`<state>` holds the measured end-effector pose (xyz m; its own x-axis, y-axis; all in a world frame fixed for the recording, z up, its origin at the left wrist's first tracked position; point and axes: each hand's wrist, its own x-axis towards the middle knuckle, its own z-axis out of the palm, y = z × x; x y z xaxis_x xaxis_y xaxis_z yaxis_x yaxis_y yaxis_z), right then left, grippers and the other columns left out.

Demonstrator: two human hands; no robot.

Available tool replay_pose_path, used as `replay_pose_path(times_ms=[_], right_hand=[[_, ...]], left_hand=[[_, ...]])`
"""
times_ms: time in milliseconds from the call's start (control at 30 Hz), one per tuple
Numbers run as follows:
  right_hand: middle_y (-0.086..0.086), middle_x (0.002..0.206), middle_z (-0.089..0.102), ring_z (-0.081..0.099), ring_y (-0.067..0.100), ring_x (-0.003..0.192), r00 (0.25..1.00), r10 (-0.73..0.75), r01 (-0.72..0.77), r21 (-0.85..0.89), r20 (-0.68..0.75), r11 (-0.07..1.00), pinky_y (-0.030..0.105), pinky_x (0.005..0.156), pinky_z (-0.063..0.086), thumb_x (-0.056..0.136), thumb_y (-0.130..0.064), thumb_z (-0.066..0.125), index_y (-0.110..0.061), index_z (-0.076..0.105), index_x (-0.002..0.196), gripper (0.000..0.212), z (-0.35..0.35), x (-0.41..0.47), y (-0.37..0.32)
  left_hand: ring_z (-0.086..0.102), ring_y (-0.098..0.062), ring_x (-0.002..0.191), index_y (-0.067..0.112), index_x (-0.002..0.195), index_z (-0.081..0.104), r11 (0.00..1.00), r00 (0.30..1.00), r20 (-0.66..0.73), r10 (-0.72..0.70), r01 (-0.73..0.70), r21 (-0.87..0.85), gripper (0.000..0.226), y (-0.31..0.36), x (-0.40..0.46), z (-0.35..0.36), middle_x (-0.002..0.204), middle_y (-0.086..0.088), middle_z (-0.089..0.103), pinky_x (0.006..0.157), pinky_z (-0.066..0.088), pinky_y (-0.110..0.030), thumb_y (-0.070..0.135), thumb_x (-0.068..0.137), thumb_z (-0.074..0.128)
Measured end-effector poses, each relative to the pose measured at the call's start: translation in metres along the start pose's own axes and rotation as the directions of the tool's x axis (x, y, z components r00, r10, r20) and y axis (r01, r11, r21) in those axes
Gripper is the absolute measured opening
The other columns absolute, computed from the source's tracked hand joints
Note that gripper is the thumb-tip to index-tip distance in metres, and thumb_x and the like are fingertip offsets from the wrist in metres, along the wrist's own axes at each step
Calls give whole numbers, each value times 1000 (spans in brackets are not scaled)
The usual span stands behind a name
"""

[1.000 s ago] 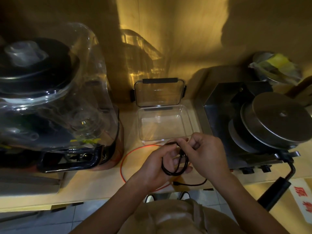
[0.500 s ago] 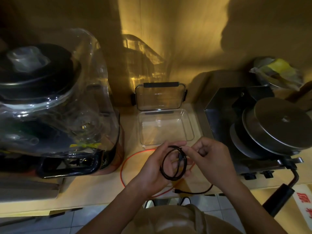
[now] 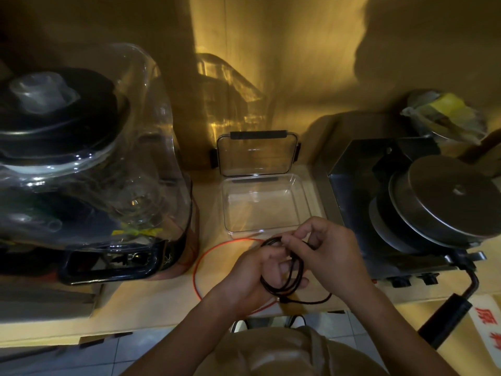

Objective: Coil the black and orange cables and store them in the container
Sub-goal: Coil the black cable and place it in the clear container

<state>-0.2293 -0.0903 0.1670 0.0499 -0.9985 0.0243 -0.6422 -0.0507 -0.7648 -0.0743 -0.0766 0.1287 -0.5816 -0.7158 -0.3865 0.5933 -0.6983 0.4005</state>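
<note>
Orange cable (image 3: 202, 263): loose loop lying on the counter (image 3: 151, 302), just in front of the container.
Left hand (image 3: 250, 275): closed around the coiled black cable (image 3: 286, 280).
Container (image 3: 267, 229): clear, lid open.
Right hand (image 3: 329, 256): pinching the coil's top.

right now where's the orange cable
In the head view, the orange cable lies looped on the counter, just before the clear container, partly under both hands.
</note>
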Motion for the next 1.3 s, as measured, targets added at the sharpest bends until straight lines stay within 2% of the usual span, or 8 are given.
replay_pose_path(times_ms=[133,267,400,500,667,933,1100,1300], right_hand=[[-3,52,51,47,8,47,1000,11,-12,48,22,999,19,49,39,74,-42,74,-34,64,81,14,-14,-1,6],[6,56,55,52,15,50,999,34,-33,20,-13,999,26,52,44,81,-19,77,-31,64,84,18,-30,-5,14],[7,62,62,62,19,58,993,109,-109,12,-41,994,46,60,56,87,-22,69,-30,63,86,10,-43,-9,19],[6,69,63,64,22,66,989,127,-126,14,-81,992,51,65,57,88,-21,65,-28,62,89,7,-51,-11,22],[3,69,62,60,13,64,992,108,-113,-81,-66,990,40,63,56,89,-15,65,-27,61,87,13,-54,-12,22],[7,61,59,58,12,55,956,90,-16,-261,277,965,41,60,52,91,-23,65,-33,58,79,17,-54,-14,14],[7,62,60,57,15,56,919,49,62,-268,391,961,29,54,46,92,-30,63,-33,61,84,8,-57,-19,11],[-17,63,61,56,4,56,885,66,67,-266,461,962,16,51,39,90,-35,65,-33,64,86,4,-55,-20,10]], left_hand=[[66,-29,92,6,126,64,998,999,14,33,-32,-62,39,3,0,-7,116,-18,64,73,54,-41,12,89,52],[68,-29,94,8,129,64,990,997,-11,70,-71,-119,43,9,-2,-15,118,-17,67,77,56,-40,14,87,56],[68,-28,95,10,123,69,983,988,-103,113,-126,-132,35,14,-1,-19,119,-16,67,78,56,-40,15,94,48],[68,-29,96,10,126,67,973,979,-149,138,-162,-166,36,18,-1,-22,120,-17,65,80,56,-40,15,98,45],[68,-30,100,10,131,63,976,973,-174,149,-173,-130,38,19,-1,-23,124,-19,64,82,56,-42,17,96,50],[66,-31,105,13,133,61,976,964,-200,174,-195,-92,52,20,1,-24,124,-22,62,89,56,-41,26,83,67],[63,-31,111,16,130,65,977,967,-185,175,-195,-91,54,20,3,-24,125,-22,60,92,55,-41,30,79,73],[61,-36,122,15,130,64,971,973,-151,175,-196,-137,53,18,5,-25,133,-23,61,104,49,-47,28,79,72]])
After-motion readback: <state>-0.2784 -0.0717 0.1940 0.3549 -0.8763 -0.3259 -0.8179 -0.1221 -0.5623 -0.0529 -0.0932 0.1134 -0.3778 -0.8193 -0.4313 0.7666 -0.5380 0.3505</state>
